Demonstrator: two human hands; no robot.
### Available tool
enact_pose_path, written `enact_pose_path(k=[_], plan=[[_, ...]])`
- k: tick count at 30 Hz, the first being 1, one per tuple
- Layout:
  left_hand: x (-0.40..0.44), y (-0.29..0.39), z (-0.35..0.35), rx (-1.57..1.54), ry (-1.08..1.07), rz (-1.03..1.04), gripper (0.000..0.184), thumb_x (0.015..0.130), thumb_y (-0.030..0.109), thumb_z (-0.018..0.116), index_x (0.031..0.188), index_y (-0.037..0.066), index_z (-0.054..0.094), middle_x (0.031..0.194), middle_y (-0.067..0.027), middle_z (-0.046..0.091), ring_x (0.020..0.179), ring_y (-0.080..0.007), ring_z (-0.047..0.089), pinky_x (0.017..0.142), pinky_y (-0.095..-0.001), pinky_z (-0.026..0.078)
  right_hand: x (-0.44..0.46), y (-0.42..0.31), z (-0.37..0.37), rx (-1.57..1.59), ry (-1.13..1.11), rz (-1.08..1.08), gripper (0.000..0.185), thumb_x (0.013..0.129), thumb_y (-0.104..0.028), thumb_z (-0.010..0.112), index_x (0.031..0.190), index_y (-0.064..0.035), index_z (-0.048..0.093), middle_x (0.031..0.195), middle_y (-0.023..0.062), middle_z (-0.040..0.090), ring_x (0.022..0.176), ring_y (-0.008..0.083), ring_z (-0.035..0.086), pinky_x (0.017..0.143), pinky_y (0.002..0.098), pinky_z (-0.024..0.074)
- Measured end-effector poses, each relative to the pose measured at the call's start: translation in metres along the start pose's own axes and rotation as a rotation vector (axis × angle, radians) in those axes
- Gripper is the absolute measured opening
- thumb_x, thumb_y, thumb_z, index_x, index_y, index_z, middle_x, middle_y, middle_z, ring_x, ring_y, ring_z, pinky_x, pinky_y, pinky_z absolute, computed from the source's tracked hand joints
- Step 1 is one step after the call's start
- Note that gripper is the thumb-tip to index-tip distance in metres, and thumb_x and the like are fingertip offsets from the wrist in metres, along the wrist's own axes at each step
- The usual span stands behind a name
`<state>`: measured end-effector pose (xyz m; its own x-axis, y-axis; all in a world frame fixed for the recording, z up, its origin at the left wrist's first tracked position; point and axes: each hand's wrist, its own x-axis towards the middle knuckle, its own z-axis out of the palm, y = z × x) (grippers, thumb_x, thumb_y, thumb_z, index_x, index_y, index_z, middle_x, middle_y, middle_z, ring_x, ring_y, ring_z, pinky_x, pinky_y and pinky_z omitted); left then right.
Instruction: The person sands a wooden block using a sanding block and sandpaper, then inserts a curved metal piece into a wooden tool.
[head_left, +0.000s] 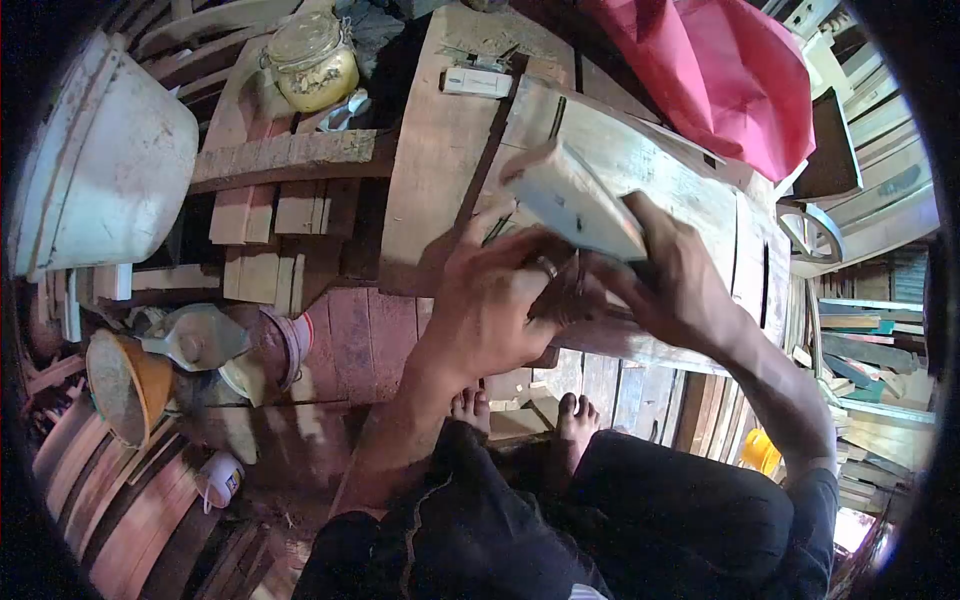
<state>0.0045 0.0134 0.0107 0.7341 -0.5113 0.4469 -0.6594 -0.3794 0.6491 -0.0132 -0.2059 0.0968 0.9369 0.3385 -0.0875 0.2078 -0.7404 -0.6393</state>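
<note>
A pale, flat-sided block (572, 200) with a small dark mark on its face is tilted above the wooden workbench (425, 190). Its kind is unclear. My right hand (680, 275) is closed round the block's right end. Just below the block, my left hand (500, 300) has its fingers curled inward, close to the right fingertips. Whatever sits between the left fingers is dark and too blurred to name, and I cannot tell whether that hand touches the block. A small white box (478, 82) lies on the bench beyond my hands.
Red cloth (715, 80) covers the bench's far right. A lidded glass jar (312, 65) stands at the upper left, near a large white tub (120, 160). Lower left are an orange bowl (128, 385) and a small white bucket (222, 478). Timber is stacked on both sides.
</note>
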Motion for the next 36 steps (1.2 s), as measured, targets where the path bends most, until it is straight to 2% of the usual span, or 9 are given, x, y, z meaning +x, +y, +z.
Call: enact_pose_path(k=[7,13,17,19,21,22,31,33,36], plan=[[-0.002,-0.002,0.001,0.011,0.025,-0.016,0.033,0.079,0.031,0.081,0.108,0.016,0.076,0.113,-0.0051,0.071,0.115,-0.0274,0.067,0.112,-0.0475,0.04,0.002,-0.005,-0.001,-0.101,0.001,-0.002,0.044,0.089,-0.013,0.077,0.123,0.0025,0.053,0.099,0.0253,0.067,0.095,0.0459,0.069,0.08,0.047,0.0544],[-0.009,-0.002,-0.003,-0.104,-0.22,-0.133,0.032,0.078,0.033,0.083,0.104,0.015,0.078,0.112,-0.0076,0.072,0.115,-0.0264,0.068,0.114,-0.047,0.04,-0.002,-0.012,-0.003,-0.033,-0.063,-0.125,0.041,0.089,-0.015,0.079,0.117,0.0028,0.056,0.098,0.0235,0.066,0.091,0.0451,0.069,0.078,0.0471,0.0539],[-0.001,-0.003,-0.001,-0.024,-0.044,-0.025,0.036,0.077,0.036,0.084,0.104,0.014,0.078,0.118,-0.0094,0.073,0.117,-0.0268,0.068,0.115,-0.0471,0.039,0.003,-0.003,-0.003,-0.088,0.006,0.059,0.045,0.087,-0.016,0.081,0.121,0.0008,0.057,0.102,0.0231,0.068,0.095,0.0443,0.07,0.078,0.0466,0.0544],[-0.006,-0.005,-0.001,-0.06,-0.163,-0.083,0.036,0.079,0.038,0.083,0.104,0.013,0.078,0.118,-0.0094,0.073,0.119,-0.0276,0.067,0.116,-0.0469,0.038,-0.003,-0.009,0.002,-0.023,-0.086,-0.122,0.046,0.087,-0.015,0.081,0.121,0.0006,0.056,0.103,0.0229,0.068,0.095,0.0446,0.07,0.079,0.0466,0.0545],[-0.006,-0.007,0.005,-0.049,0.07,0.037,0.035,0.08,0.036,0.082,0.106,0.013,0.078,0.118,-0.0096,0.073,0.12,-0.0281,0.067,0.118,-0.0471,0.037,-0.004,-0.013,0.003,-0.031,-0.075,-0.169,0.045,0.086,-0.013,0.081,0.121,0.001,0.056,0.102,0.0224,0.068,0.095,0.0443,0.07,0.079,0.0466,0.0546],[-0.006,-0.009,0.0,-0.111,-0.114,-0.008,0.037,0.078,0.033,0.082,0.109,0.013,0.078,0.12,-0.0106,0.073,0.12,-0.0271,0.067,0.12,-0.0473,0.035,-0.002,-0.009,0.002,-0.017,-0.05,-0.13,0.045,0.086,-0.013,0.081,0.121,0.001,0.056,0.102,0.0227,0.068,0.096,0.0443,0.07,0.079,0.0467,0.0547],[-0.008,-0.004,0.001,-0.126,-0.15,-0.089,0.041,0.072,0.023,0.08,0.111,0.01,0.078,0.117,-0.0092,0.074,0.12,-0.0248,0.067,0.12,-0.047,0.035,0.002,-0.004,-0.003,-0.057,-0.065,-0.23,0.039,0.09,-0.013,0.076,0.12,0.0004,0.055,0.1,0.0247,0.068,0.092,0.0443,0.07,0.079,0.0471,0.0548],[-0.001,-0.003,-0.001,-0.043,-0.112,-0.099,0.043,0.07,0.024,0.082,0.112,0.015,0.078,0.117,-0.0067,0.075,0.123,-0.0244,0.065,0.118,-0.047,0.037,0.008,-0.003,-0.003,-0.084,0.009,0.001,0.038,0.088,-0.013,0.077,0.116,0.0009,0.057,0.098,0.0222,0.067,0.093,0.0428,0.07,0.08,0.0453,0.0546],[-0.01,-0.009,0.007,-0.024,-0.016,-0.02,0.045,0.071,0.026,0.083,0.114,0.017,0.077,0.119,-0.0062,0.074,0.123,-0.03,0.063,0.115,-0.0459,0.039,0.002,-0.009,-0.001,-0.029,-0.052,-0.121,0.038,0.088,-0.016,0.078,0.115,0.0011,0.058,0.097,0.0217,0.067,0.094,0.0418,0.07,0.08,0.0446,0.0545]])
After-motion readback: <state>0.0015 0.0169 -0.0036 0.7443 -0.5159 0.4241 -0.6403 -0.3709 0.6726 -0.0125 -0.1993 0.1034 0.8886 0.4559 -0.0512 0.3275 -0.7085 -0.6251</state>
